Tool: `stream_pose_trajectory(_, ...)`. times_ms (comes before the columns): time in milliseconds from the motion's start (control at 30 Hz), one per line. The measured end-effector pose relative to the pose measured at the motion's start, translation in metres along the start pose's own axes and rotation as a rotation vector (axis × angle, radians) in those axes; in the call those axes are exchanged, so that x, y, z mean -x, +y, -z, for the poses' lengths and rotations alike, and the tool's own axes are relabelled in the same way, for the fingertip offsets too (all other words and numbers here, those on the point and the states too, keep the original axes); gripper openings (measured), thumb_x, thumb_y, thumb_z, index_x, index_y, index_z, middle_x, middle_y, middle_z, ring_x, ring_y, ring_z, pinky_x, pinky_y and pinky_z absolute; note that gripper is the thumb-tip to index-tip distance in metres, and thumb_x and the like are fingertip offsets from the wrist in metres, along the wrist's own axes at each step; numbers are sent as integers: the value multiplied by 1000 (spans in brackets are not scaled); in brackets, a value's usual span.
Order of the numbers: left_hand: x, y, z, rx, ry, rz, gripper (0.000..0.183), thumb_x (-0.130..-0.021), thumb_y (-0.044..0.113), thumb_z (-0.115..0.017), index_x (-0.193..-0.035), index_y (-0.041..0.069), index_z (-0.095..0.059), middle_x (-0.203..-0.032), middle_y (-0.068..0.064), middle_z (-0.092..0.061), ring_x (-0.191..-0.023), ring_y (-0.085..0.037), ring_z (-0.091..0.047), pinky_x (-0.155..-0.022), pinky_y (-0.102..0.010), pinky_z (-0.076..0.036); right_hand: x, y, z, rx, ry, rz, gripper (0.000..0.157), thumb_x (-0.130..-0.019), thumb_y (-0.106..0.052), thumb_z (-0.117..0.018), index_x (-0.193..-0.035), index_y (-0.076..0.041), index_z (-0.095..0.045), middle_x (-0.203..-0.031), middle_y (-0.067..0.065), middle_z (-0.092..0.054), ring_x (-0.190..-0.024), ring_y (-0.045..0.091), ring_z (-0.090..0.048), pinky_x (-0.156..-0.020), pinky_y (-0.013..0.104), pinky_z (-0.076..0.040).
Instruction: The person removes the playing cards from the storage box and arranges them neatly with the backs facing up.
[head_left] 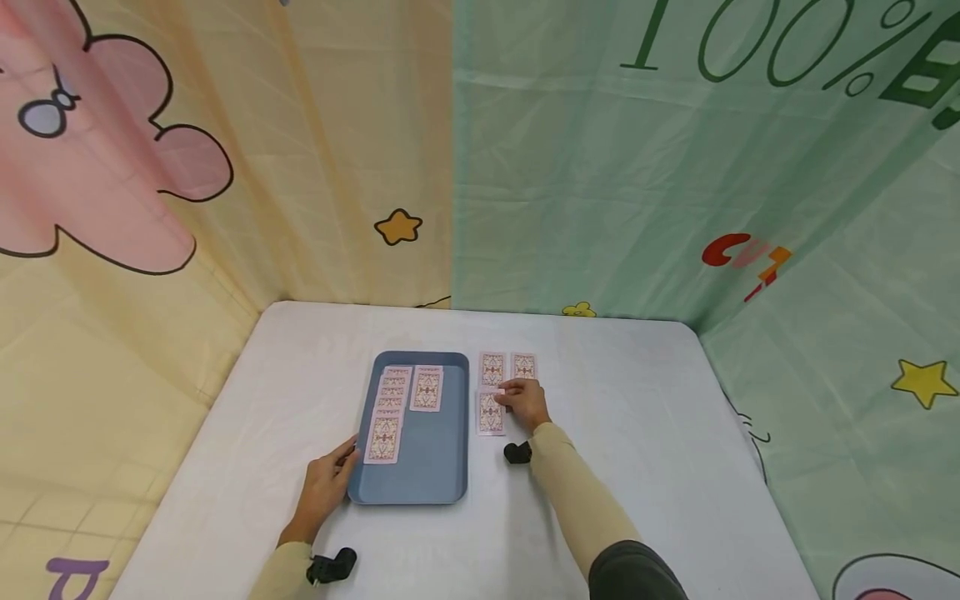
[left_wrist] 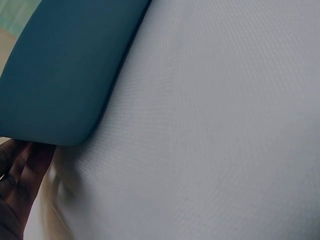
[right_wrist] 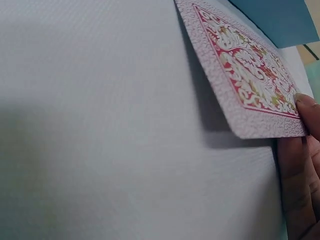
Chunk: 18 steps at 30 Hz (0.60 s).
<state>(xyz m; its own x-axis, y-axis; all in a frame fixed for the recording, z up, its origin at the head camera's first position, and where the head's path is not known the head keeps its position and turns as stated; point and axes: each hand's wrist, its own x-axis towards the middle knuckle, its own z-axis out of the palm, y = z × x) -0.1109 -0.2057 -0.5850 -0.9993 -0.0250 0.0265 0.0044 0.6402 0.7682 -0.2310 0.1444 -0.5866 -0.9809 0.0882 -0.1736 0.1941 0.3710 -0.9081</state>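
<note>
A blue tray [head_left: 435, 467] lies on the white table. On it are playing cards with red-and-white backs: a left column of several overlapping cards [head_left: 384, 437] and a shorter right column [head_left: 427, 390]. My left hand [head_left: 325, 485] holds the tray by its left edge; the left wrist view shows the fingers [left_wrist: 30, 170] at the rim, their tips hidden. To the right of the tray, my right hand [head_left: 528, 402] pinches a playing card [right_wrist: 255, 70] between thumb and fingers, its near end raised above the cloth and casting a shadow.
Two more face-down cards lie beyond the right hand, a left one [head_left: 492, 367] and a right one [head_left: 524, 365], the latter partly covered by that hand. Yellow and green curtains [head_left: 570, 192] enclose the table [head_left: 637, 392] at the back and sides.
</note>
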Motion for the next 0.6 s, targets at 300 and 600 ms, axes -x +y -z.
stream_pose_trajectory(300, 0, 1, 3, -9, -9, 5, 36, -97, 8, -58, -128, -8, -56, -105, -25, -68, -85, -29, -67, -68, -31, -54, 3, -1, -5, 161, 37, 112, 20, -77, -5, -80, -92, 5, -72, -74, 10, -67, -60, 12, -60, -58, 27, -51)
stream_pose_trajectory(600, 0, 0, 2, -9, -16, 17, 36, -97, 8, -57, -129, -7, -56, -106, -25, -68, -85, -29, -68, -67, -30, -54, 5, -1, -7, 220, 70, 103, 21, -77, -9, -80, -92, 4, -72, -75, 8, -65, -66, 14, -58, -61, 27, -49)
